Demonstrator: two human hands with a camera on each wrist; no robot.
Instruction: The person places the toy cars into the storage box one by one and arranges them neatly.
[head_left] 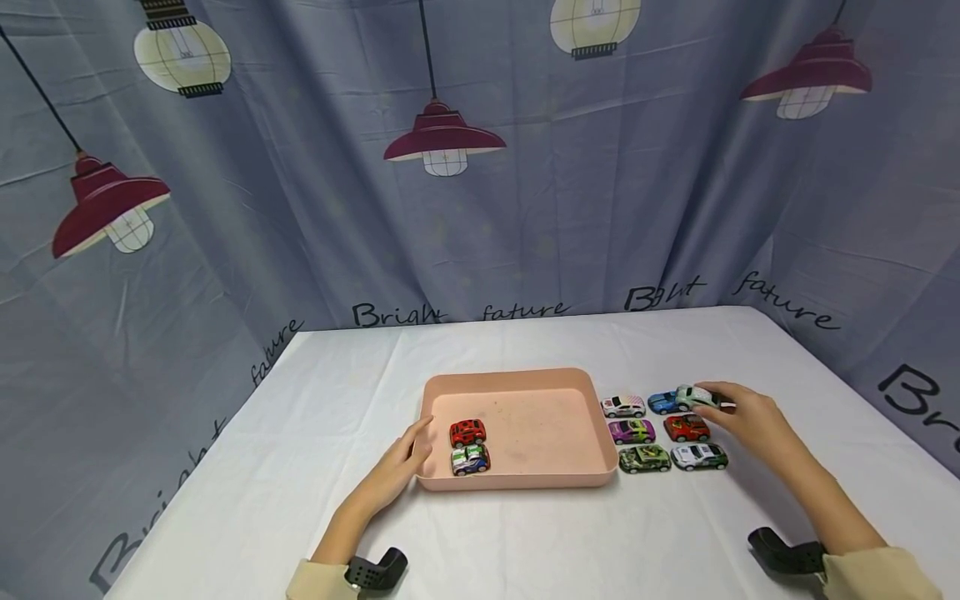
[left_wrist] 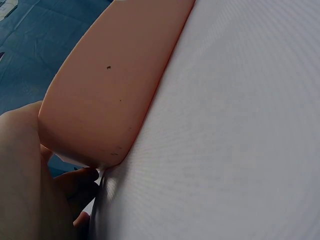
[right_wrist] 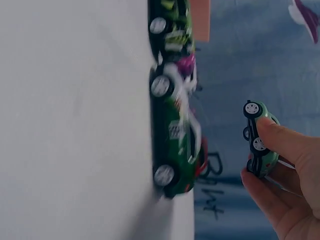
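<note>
My right hand (head_left: pixel 750 421) pinches a light green toy car (right_wrist: pixel 262 140) between thumb and fingers, raised off the table at the back right. In the head view it overlaps a blue toy car (head_left: pixel 662 403). At the left end of the pink tray (head_left: pixel 525 481), my left hand (head_left: pixel 393 471) holds the rim and side wall. Inside the tray, at its left, a red toy car (head_left: pixel 467 432) sits behind a white, green and blue one (head_left: pixel 470 460).
Right of the tray, toy cars stand in rows: white (head_left: pixel 623 407), purple (head_left: pixel 632 431), green camouflage (head_left: pixel 644 458), red (head_left: pixel 687 428), and white-and-green (head_left: pixel 699 456). A white cloth (head_left: pixel 337 400) covers the table. A grey-blue curtain (head_left: pixel 525 225) hangs behind.
</note>
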